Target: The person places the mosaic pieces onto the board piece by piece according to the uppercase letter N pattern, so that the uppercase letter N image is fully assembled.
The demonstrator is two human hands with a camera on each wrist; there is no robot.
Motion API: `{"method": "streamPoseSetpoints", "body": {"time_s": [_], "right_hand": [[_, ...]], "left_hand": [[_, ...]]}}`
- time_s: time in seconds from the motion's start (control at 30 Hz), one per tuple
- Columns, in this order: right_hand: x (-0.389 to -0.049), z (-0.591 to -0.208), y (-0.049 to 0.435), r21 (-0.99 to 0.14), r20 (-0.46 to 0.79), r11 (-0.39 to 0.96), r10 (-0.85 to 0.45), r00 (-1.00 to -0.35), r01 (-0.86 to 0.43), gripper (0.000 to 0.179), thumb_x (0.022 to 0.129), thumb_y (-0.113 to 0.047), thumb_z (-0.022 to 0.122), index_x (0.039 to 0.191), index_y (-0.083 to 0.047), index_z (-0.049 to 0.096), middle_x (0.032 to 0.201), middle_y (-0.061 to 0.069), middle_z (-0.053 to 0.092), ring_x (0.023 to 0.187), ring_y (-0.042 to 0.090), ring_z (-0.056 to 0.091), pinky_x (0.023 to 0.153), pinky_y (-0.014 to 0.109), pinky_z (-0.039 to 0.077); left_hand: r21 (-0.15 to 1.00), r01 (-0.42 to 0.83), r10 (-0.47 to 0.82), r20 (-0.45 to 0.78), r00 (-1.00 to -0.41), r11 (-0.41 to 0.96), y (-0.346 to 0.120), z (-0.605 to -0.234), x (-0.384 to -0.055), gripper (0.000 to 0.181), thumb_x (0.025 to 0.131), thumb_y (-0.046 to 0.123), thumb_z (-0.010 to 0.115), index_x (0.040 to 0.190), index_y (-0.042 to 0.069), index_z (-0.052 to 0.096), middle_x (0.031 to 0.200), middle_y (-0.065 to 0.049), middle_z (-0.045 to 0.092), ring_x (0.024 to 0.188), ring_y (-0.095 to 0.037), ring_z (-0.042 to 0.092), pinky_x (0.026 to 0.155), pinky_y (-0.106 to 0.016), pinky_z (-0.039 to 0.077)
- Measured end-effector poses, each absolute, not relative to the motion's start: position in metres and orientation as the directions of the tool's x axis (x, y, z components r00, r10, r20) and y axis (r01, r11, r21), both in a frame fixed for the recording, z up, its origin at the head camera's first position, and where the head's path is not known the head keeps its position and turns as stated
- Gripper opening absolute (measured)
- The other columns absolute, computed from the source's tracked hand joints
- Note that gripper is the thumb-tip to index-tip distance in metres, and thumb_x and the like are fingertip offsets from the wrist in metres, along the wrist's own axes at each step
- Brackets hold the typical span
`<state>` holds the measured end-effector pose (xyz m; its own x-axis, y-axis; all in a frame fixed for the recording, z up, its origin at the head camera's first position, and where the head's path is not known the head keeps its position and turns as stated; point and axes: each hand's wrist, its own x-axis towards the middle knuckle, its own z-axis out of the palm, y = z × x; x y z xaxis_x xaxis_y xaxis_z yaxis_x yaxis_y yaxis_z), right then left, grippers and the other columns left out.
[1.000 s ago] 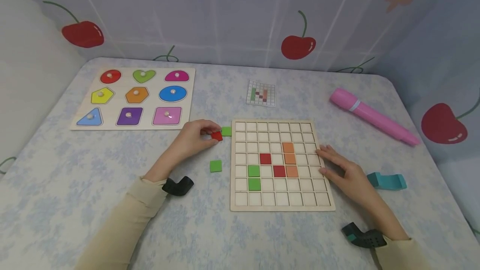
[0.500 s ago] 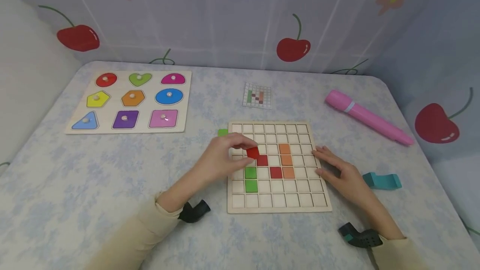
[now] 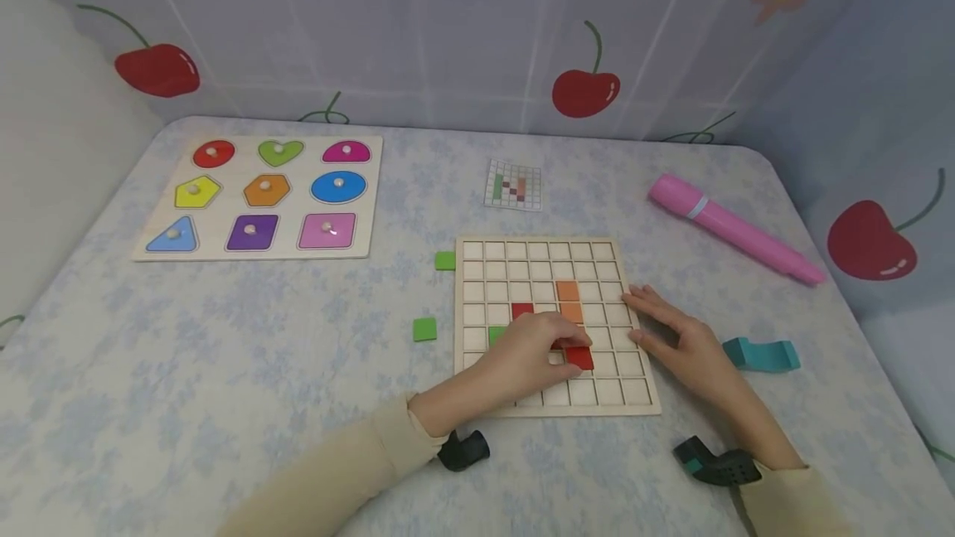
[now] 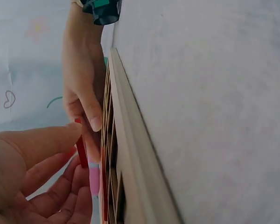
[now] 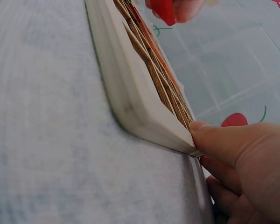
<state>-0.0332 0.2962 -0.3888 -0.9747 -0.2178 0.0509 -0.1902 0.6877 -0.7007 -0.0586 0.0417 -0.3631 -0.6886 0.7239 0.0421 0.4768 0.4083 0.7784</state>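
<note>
My left hand [image 3: 525, 359] pinches a red square tile [image 3: 579, 357] between thumb and fingers over the lower right part of the wooden grid board [image 3: 559, 410]. In the left wrist view the red tile [image 4: 81, 144] is held on edge, just above the board's surface. Orange tiles [image 3: 568, 292], a red tile [image 3: 522, 310] and a green tile [image 3: 496, 335] sit in the grid, partly hidden by the left hand. My right hand [image 3: 690, 346] rests at the board's right edge; in the right wrist view its thumb [image 5: 219, 140] touches the rim near a corner.
Two loose green tiles [image 3: 424, 329] lie left of the board. Behind it is a small printed pattern card [image 3: 513, 186]. A knobbed shape puzzle [image 3: 257, 197] lies at the back left, a pink marker-shaped object [image 3: 734, 228] and a teal curved block [image 3: 761, 355] at the right.
My left hand has carried the red tile from the table left of the board rightward and toward me over the grid. The right hand has stayed at the board's edge.
</note>
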Motion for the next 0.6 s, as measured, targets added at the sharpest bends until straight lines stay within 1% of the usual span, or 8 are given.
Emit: {"method": "streamPoseSetpoints", "body": {"time_s": [0.13, 0.23, 0.27, 0.4, 0.47, 0.6], "right_hand": [[-0.0331, -0.3881, 0.2966, -0.703, 0.050, 0.685, -0.221, -0.974, -0.191, 0.050, 0.089, -0.015, 0.065, 0.136, -0.009, 0.050, 0.143, 0.015, 0.037, 0.135, 0.033, 0.022, 0.098, 0.058, 0.026], [-0.0328, -0.3885, 0.2969, -0.703, 0.058, 0.682, -0.229, -0.972, -0.202, 0.050, 0.090, -0.014, 0.064, 0.137, -0.009, 0.049, 0.144, 0.015, 0.037, 0.135, 0.033, 0.022, 0.099, 0.055, 0.026], [-0.0327, -0.3888, 0.2969, -0.702, 0.060, 0.682, -0.230, -0.971, -0.205, 0.050, 0.090, -0.014, 0.064, 0.137, -0.009, 0.049, 0.144, 0.015, 0.037, 0.135, 0.032, 0.022, 0.100, 0.052, 0.026], [-0.0328, -0.3893, 0.2963, -0.702, 0.059, 0.683, -0.227, -0.972, -0.202, 0.049, 0.090, -0.015, 0.064, 0.137, -0.009, 0.049, 0.144, 0.014, 0.037, 0.135, 0.031, 0.023, 0.102, 0.047, 0.026], [-0.0326, -0.3886, 0.2961, -0.706, 0.052, 0.682, -0.223, -0.973, -0.194, 0.050, 0.090, -0.015, 0.064, 0.137, -0.010, 0.049, 0.144, 0.013, 0.037, 0.136, 0.031, 0.022, 0.102, 0.046, 0.027], [-0.0326, -0.3872, 0.2957, -0.708, 0.039, 0.683, -0.214, -0.976, -0.178, 0.050, 0.090, -0.016, 0.064, 0.137, -0.010, 0.049, 0.145, 0.013, 0.036, 0.136, 0.030, 0.022, 0.100, 0.051, 0.027]], "left_hand": [[0.736, 0.518, 0.747, 0.024, -0.664, 0.436, 0.0483, -0.3662, -0.0588, 0.027, 0.081, 0.013, 0.074, 0.108, 0.010, 0.070, 0.098, 0.007, 0.063, 0.086, -0.003, 0.054, 0.072, -0.012, 0.041], [0.696, 0.561, 0.760, 0.035, -0.649, 0.447, 0.0507, -0.3672, -0.0576, 0.025, 0.082, 0.012, 0.073, 0.107, 0.009, 0.069, 0.099, 0.006, 0.063, 0.088, -0.004, 0.053, 0.074, -0.012, 0.041], [0.683, 0.575, 0.763, 0.041, -0.645, 0.450, 0.0513, -0.3675, -0.0569, 0.024, 0.082, 0.012, 0.073, 0.106, 0.009, 0.069, 0.100, 0.006, 0.063, 0.089, -0.004, 0.054, 0.075, -0.012, 0.041], [0.644, 0.621, 0.773, 0.071, -0.631, 0.448, 0.0523, -0.3685, -0.0551, 0.022, 0.083, 0.010, 0.072, 0.105, 0.008, 0.069, 0.098, 0.004, 0.062, 0.088, -0.006, 0.054, 0.075, -0.012, 0.041], [0.634, 0.628, 0.771, 0.078, -0.632, 0.451, 0.0524, -0.3690, -0.0548, 0.022, 0.082, 0.010, 0.073, 0.104, 0.008, 0.070, 0.097, 0.004, 0.061, 0.087, -0.007, 0.054, 0.074, -0.013, 0.042], [0.637, 0.621, 0.764, 0.077, -0.641, 0.457, 0.0523, -0.3702, -0.0550, 0.022, 0.082, 0.011, 0.073, 0.103, 0.009, 0.070, 0.095, 0.004, 0.061, 0.086, -0.008, 0.055, 0.073, -0.013, 0.042]]}}
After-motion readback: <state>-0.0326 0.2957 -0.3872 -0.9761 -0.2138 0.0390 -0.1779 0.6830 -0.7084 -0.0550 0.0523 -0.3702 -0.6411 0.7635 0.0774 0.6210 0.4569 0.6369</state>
